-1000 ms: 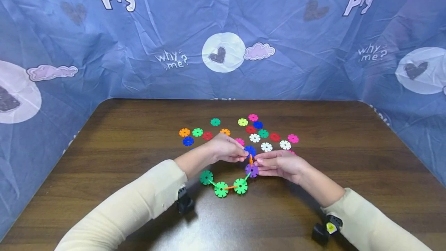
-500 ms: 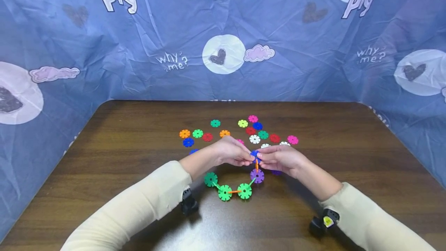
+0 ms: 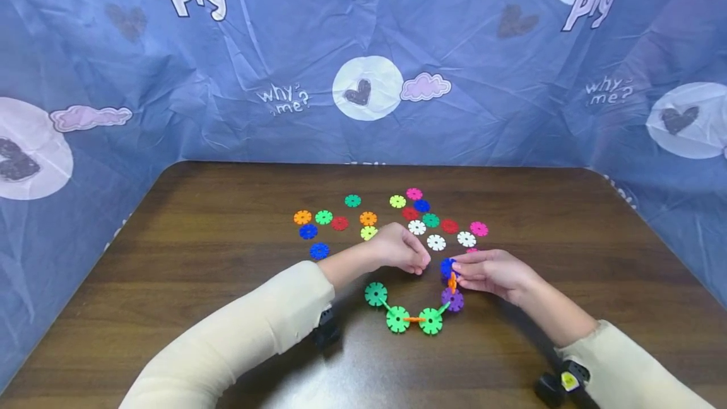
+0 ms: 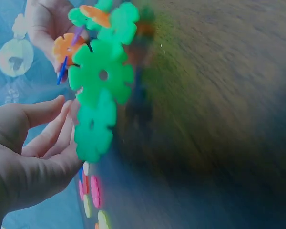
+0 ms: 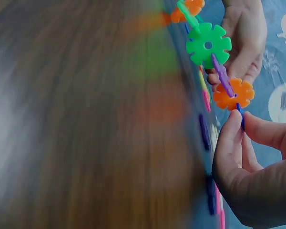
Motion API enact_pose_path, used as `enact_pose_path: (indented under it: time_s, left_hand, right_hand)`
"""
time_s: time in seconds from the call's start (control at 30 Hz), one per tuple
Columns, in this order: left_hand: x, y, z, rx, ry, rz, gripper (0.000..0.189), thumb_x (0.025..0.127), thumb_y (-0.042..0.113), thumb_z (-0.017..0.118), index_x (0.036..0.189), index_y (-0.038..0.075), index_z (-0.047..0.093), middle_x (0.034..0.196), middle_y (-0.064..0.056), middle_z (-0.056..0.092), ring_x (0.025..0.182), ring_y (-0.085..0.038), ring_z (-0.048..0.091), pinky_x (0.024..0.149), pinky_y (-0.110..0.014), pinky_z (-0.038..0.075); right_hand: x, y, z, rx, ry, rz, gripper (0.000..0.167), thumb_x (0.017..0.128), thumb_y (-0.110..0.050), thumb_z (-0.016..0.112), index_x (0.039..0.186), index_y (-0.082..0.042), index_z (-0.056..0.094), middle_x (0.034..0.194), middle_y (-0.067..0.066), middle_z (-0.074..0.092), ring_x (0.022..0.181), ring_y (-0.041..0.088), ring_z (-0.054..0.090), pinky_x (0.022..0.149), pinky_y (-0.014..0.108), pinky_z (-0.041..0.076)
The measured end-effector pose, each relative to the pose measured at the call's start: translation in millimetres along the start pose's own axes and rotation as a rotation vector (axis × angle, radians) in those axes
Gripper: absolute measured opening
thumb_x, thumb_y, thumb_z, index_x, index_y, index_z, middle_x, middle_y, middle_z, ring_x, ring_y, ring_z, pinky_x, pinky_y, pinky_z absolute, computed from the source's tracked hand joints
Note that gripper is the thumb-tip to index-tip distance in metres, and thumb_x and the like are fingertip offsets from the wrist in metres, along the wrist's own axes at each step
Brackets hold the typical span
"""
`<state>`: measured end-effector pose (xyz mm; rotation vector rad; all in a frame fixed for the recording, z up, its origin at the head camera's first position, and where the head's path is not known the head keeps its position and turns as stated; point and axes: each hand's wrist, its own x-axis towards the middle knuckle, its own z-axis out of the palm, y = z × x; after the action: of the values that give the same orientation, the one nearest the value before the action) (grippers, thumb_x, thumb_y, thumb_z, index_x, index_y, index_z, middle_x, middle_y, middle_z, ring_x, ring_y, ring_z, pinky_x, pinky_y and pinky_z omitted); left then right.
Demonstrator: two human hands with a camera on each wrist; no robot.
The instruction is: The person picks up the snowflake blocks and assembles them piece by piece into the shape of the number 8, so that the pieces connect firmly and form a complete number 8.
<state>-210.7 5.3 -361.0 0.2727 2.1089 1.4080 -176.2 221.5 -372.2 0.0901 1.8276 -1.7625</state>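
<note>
My right hand pinches the blue notched plastic disc at the right end of a curved chain of interlocking discs. Below it the chain runs through an orange disc seen edge-on and a purple disc. Two bright green discs form the bottom of the curve, and a teal disc ends the left side. In the right wrist view, thumb and fingertips meet on the blue disc. My left hand is apart from the blue disc, its fingers loosely bent and holding nothing.
Loose discs lie flat on the brown table beyond the hands, among them white, red, orange and blue ones. A blue printed cloth hangs behind the table.
Both hands were together at the blue disc half a second ago. My left hand has let go, and my right hand has carried the chain to the right.
</note>
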Motion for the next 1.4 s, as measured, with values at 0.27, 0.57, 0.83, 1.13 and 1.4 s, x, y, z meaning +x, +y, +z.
enact_pose_path:
  time_s: [0.27, 0.57, 0.83, 1.13, 1.4]
  left_hand:
    - [11.5, 6.7, 23.0, 0.380, 0.072, 0.123, 0.009, 0.078, 0.012, 0.079, 0.083, 0.006, 0.076, 0.079, -0.008, 0.076, 0.057, -0.003, 0.057, 0.054, -0.013, 0.042]
    - [17.4, 11.2, 41.8, 0.765, 0.099, 0.301, 0.020, 0.077, 0.021, 0.081, 0.094, 0.012, 0.076, 0.089, 0.000, 0.073, 0.078, -0.005, 0.060, 0.066, -0.012, 0.046]
    - [20.3, 4.1, 30.8, 0.737, 0.111, 0.293, 0.022, 0.073, 0.021, 0.085, 0.082, 0.011, 0.068, 0.084, 0.002, 0.069, 0.077, -0.006, 0.061, 0.067, -0.014, 0.048]
    - [9.7, -10.3, 3.2, 0.580, 0.121, 0.341, 0.017, 0.074, 0.010, 0.082, 0.086, 0.005, 0.071, 0.084, -0.009, 0.073, 0.080, -0.015, 0.067, 0.068, -0.016, 0.050]
    - [-3.4, -18.1, -17.9, 0.415, 0.145, 0.331, 0.010, 0.080, 0.006, 0.076, 0.089, 0.003, 0.076, 0.085, -0.012, 0.075, 0.075, -0.014, 0.069, 0.059, -0.013, 0.049]
  right_hand:
    - [-13.0, 1.1, -26.0, -0.034, -0.010, 0.014, 0.013, 0.093, -0.006, 0.059, 0.098, -0.012, 0.070, 0.082, -0.009, 0.072, 0.074, 0.001, 0.067, 0.075, 0.019, 0.057]
    - [-21.3, -5.6, -40.8, -0.056, -0.032, 0.022, 0.015, 0.093, -0.009, 0.061, 0.093, -0.017, 0.074, 0.085, -0.008, 0.074, 0.076, 0.001, 0.067, 0.076, 0.020, 0.058]
    - [-20.0, -2.5, -40.5, -0.060, -0.035, 0.005, 0.015, 0.093, -0.009, 0.062, 0.092, -0.018, 0.074, 0.086, -0.009, 0.074, 0.076, 0.001, 0.067, 0.077, 0.021, 0.058]
    - [-8.6, -2.2, -27.0, -0.088, -0.028, -0.026, 0.016, 0.092, -0.007, 0.062, 0.105, -0.004, 0.069, 0.085, -0.009, 0.073, 0.076, 0.002, 0.067, 0.078, 0.022, 0.058]
    - [5.1, -11.3, -0.9, -0.118, -0.029, -0.010, 0.032, 0.092, -0.003, 0.060, 0.119, 0.014, 0.058, 0.082, -0.005, 0.073, 0.076, 0.003, 0.068, 0.075, 0.022, 0.058]
